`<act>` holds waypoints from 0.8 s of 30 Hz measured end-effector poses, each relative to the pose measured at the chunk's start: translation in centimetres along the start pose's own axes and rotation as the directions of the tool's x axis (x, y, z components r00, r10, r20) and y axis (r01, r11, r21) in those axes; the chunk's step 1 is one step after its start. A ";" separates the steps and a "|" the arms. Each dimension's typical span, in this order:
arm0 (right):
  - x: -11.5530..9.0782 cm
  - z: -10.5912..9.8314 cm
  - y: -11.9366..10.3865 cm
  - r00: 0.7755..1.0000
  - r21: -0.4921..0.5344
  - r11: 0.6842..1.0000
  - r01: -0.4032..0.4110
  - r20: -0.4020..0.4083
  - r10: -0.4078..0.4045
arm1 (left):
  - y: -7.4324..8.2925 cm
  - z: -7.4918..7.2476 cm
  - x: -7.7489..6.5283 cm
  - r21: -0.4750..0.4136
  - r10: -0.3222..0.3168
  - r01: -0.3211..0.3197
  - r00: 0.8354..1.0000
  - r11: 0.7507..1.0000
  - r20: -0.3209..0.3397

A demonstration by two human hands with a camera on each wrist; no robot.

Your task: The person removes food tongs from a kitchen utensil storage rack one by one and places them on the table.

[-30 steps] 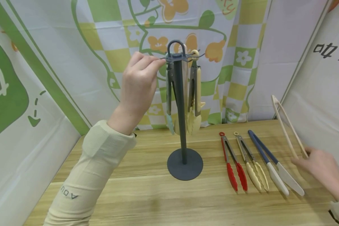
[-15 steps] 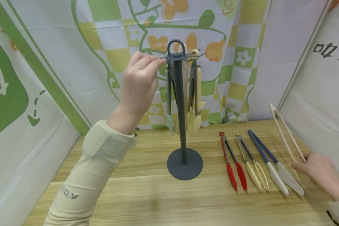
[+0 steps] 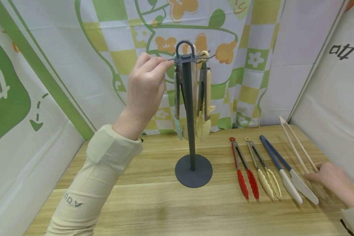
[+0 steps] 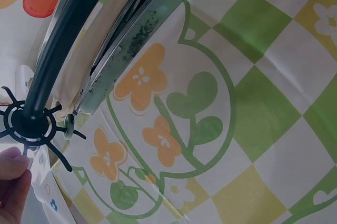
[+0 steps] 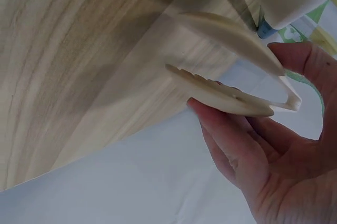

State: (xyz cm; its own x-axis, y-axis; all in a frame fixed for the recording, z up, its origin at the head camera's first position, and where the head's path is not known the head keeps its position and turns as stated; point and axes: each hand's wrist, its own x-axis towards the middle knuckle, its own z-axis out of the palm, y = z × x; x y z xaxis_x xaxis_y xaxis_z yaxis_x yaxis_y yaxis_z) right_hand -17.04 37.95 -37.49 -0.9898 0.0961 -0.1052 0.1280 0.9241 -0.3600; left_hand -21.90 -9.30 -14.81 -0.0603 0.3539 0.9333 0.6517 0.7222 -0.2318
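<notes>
My left hand [image 3: 146, 85] pinches one hook of a dark grey utensil rack [image 3: 191, 137] near its top; in the left wrist view my fingertips [image 4: 15, 163] meet at that hook. Mint-green tongs [image 3: 177, 98], pale yellow tongs [image 3: 207, 95] and a beige utensil hang from the rack, partly behind its post. At the far right, my right hand [image 3: 331, 180] holds beige tongs [image 3: 295, 147] by their head end, low over the table. The right wrist view shows the thumb and fingers on opposite sides of the tongs' parted heads [image 5: 221, 97].
Red tongs [image 3: 245, 170], pale yellow tongs [image 3: 264, 170] and blue-and-white tongs [image 3: 281, 170] lie side by side on the wooden table [image 3: 153, 203], right of the rack. A patterned cloth [image 3: 253, 98] hangs behind, and white panels stand at both sides.
My right hand has lowered the beige tongs toward the table, and their hinge end has dropped and shifted slightly left. My left hand stays on the rack's hook.
</notes>
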 end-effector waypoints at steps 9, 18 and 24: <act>0.0 0.4 0.5 0.998 -0.027 0.998 0.065 0.001 -0.065 | 0.0 0.0 0.0 -0.002 0.001 -0.001 1.000 1.000 0.006; 0.2 0.1 0.2 0.996 -0.014 1.000 -0.002 0.087 0.003 | 0.0 0.0 0.0 -0.008 -0.008 0.008 1.000 1.000 0.005; 0.3 0.1 0.2 0.992 0.009 1.000 -0.021 0.125 0.020 | 0.1 0.0 0.1 -0.003 -0.004 0.004 1.000 1.000 0.007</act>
State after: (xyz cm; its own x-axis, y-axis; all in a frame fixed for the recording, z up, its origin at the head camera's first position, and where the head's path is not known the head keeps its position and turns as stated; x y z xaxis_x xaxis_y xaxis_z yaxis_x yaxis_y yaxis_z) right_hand -17.26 38.15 -37.72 -0.9714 0.0677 -0.2276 0.1497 0.9186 -0.3657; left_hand -21.85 -9.24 -14.75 -0.0683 0.3547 0.9325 0.6540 0.7218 -0.2266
